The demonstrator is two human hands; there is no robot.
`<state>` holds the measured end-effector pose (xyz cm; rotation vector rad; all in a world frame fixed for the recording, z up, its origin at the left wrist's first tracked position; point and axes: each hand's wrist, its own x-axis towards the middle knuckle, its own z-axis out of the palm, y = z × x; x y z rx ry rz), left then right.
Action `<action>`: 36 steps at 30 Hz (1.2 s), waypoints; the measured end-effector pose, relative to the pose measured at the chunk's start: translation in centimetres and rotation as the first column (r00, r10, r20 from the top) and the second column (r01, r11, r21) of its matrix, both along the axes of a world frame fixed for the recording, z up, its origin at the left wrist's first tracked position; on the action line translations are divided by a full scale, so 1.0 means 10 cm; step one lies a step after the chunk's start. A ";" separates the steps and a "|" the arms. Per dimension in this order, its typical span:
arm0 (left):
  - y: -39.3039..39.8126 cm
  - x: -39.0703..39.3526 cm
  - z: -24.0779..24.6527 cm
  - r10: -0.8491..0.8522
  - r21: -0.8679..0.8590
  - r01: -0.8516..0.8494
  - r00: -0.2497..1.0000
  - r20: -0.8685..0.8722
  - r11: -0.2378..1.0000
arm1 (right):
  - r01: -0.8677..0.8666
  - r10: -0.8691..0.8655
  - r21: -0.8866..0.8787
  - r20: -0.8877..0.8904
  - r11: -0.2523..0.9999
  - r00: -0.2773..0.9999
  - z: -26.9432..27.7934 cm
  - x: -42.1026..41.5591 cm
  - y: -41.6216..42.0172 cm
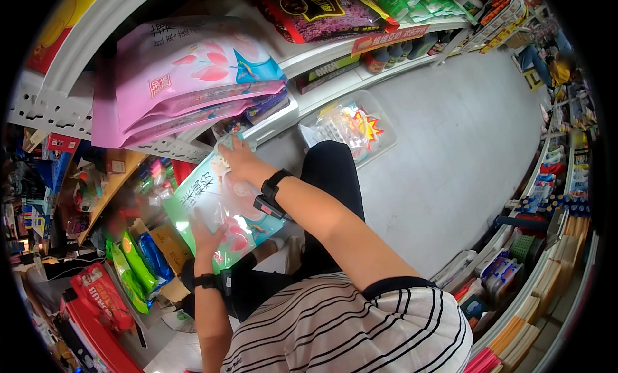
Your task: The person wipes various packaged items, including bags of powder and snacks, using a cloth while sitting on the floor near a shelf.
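A glossy green and white food bag (236, 206), printed with pink petals and bearing writing, is tilted across my lap in front of my knees. My left hand (208, 235) holds it by the lower left side, with the fingers spread over its front. At the bag's upper end, my right hand (241, 160) presses a pale crumpled cloth (226, 142) against the corner. Just above, a stack of pink bags (193, 73) with similar petals lies on the white shelf, jutting over its edge. Part of the cloth is hidden under my right fingers.
A clear plastic bin (386, 148) with packets stands on the grey floor beyond my knee. Green bags (133, 266) and a red bag (101, 295) are at lower left. Stocked shelves (512, 276) line the aisle's right side. Another person (545, 66) is far off.
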<state>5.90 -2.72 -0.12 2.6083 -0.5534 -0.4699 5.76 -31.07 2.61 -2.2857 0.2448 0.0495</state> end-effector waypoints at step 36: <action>0.90 0.01 -0.28 0.478 -0.344 -0.437 0.878 0.041 0.831 | -0.353 0.355 -0.238 -0.036 0.905 0.934 0.15 -0.65 1.40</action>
